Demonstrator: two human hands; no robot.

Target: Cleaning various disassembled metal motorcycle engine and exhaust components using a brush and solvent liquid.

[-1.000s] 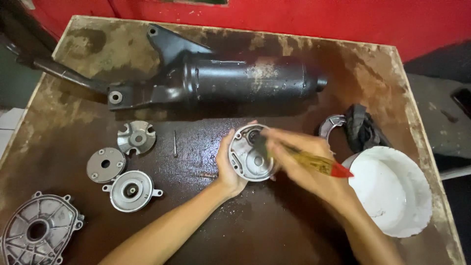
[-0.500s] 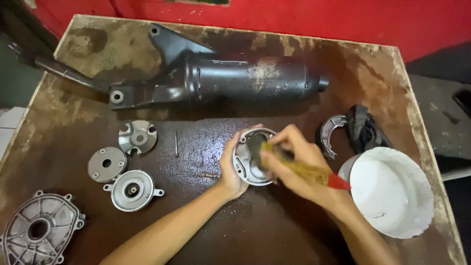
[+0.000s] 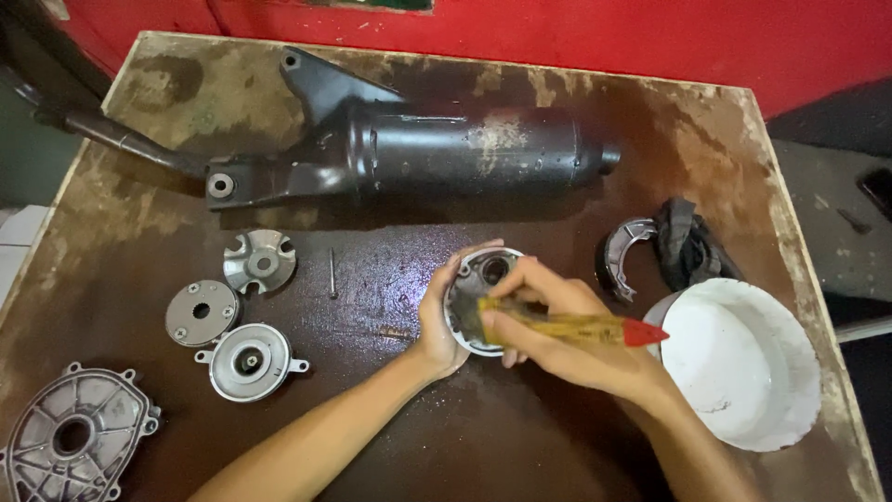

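Note:
My left hand (image 3: 439, 321) cups the left rim of a round grey metal housing (image 3: 478, 279) that rests on the wet brown table (image 3: 520, 437). Over that housing, my right hand (image 3: 557, 335) grips a brush with a yellow handle and red tip (image 3: 595, 328). The brush end points into the housing, and its bristles are hidden by my fingers.
A black exhaust muffler (image 3: 418, 153) lies across the back. Small metal discs (image 3: 258, 261) (image 3: 203, 312) (image 3: 249, 361), a pin (image 3: 332, 273) and a grey engine cover (image 3: 74, 437) sit at left. A white bowl (image 3: 739, 363), a curved metal part (image 3: 621, 256) and a dark rag (image 3: 688, 244) are at right.
My right hand has shifted slightly lower over the housing, and the brush now lies more level. My left hand stays on the rim.

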